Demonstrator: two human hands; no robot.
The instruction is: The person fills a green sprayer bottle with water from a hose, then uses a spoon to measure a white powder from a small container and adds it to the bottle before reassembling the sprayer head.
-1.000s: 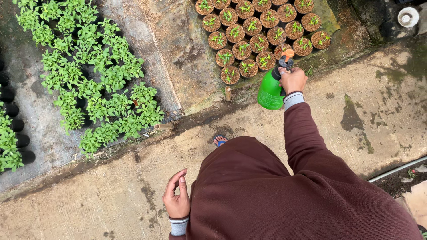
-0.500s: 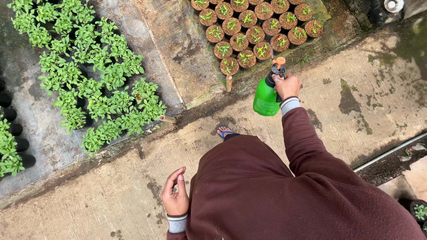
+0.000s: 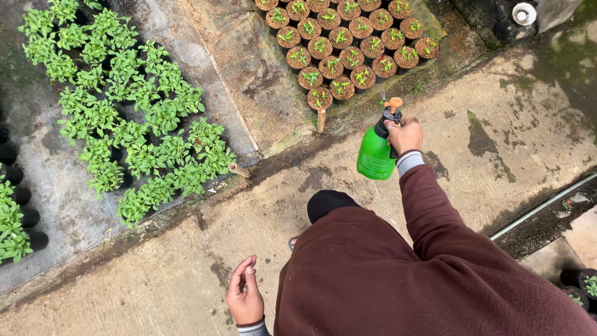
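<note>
Wet, stained concrete path (image 3: 155, 292) underfoot, outdoor nursery, plant beds beyond its edge. Nearest me, my left hand (image 3: 244, 297) hangs loose at my side, fingers half curled, grasping nothing, above the concrete. Against half a second ago a dark knee shows ahead of my maroon sleeve (image 3: 435, 218) and the seedling pots sit lower in view. My right hand (image 3: 405, 135) is clenched round the neck of the green spray bottle (image 3: 375, 154), held out over the far edge of the path. Bottle's long axis tilts, base down toward me, orange nozzle at the top end pointing away at the brown seedling pots (image 3: 348, 46). Farther left, a leafy green bed (image 3: 130, 118) on grey matting. A pale pipe (image 3: 541, 205) crosses the ground at right.
</note>
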